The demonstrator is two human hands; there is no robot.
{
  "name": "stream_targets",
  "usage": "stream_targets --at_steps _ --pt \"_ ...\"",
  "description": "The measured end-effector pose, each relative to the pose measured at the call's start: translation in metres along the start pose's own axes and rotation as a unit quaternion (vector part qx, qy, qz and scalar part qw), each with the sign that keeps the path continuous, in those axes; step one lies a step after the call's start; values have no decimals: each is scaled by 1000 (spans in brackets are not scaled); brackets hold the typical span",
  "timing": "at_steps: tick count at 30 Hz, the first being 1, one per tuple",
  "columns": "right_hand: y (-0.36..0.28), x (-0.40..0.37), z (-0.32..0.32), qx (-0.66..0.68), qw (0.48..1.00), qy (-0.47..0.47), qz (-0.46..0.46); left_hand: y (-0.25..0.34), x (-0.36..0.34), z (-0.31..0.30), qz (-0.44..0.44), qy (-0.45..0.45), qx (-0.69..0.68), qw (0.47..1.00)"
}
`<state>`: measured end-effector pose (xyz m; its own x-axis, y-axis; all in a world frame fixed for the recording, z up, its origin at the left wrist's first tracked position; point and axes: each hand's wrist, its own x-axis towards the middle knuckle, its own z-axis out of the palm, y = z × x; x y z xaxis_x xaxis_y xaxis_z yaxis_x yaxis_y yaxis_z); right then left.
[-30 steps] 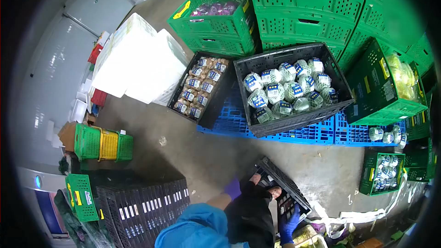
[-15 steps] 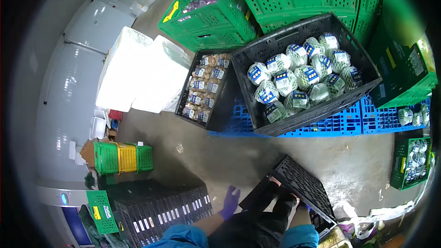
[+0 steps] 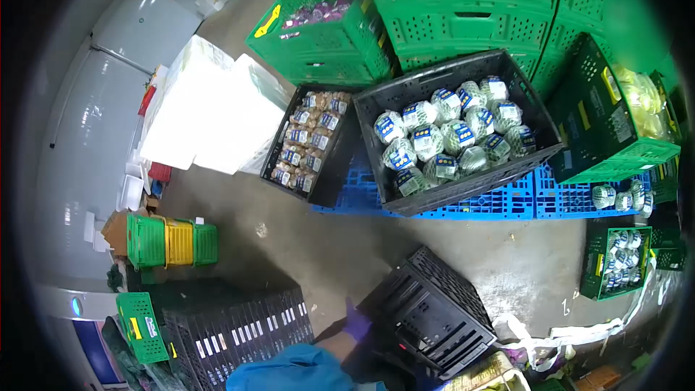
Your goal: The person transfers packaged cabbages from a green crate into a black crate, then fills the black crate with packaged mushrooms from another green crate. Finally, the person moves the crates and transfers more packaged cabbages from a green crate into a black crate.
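My left hand [image 3: 357, 324], in a purple glove, is beside the left side of a black crate [image 3: 434, 311], with its fingers stretched out and nothing visible in them. The crate is tilted in front of my body, at the lower middle. My right hand is mostly hidden at the crate's lower edge; only a dark bluish patch shows there, and its fingers cannot be made out. Above, a large black crate [image 3: 470, 168] holds several netted, labelled round white-green vegetables [image 3: 427, 141]. Left of it, another black crate [image 3: 269, 163] holds labelled brown packs [image 3: 297, 135].
Green crates [image 3: 463, 29] are stacked at the back, over blue pallets [image 3: 499, 203]. Stacked black crates [image 3: 246, 326] stand lower left, near green and yellow baskets [image 3: 177, 241]. White wrapped blocks [image 3: 210, 112] stand upper left. A white strap [image 3: 572, 333] trails at lower right.
The black crate in front of me has turned and now shows more of its side, covering my legs. My left hand has come closer to it. The whole view has shifted slightly.
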<state>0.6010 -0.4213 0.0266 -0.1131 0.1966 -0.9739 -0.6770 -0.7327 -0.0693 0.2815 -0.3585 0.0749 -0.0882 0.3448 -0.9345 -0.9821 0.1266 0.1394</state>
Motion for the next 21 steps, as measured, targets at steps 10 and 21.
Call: stream_targets --at_steps 10,21 --pt "-51 -16 -18 100 995 -23 -18 -4 -69 104 19 -115 10 993" --pt "-21 -13 -17 203 969 -98 -98 5 -6 29 309 -55 817 483"
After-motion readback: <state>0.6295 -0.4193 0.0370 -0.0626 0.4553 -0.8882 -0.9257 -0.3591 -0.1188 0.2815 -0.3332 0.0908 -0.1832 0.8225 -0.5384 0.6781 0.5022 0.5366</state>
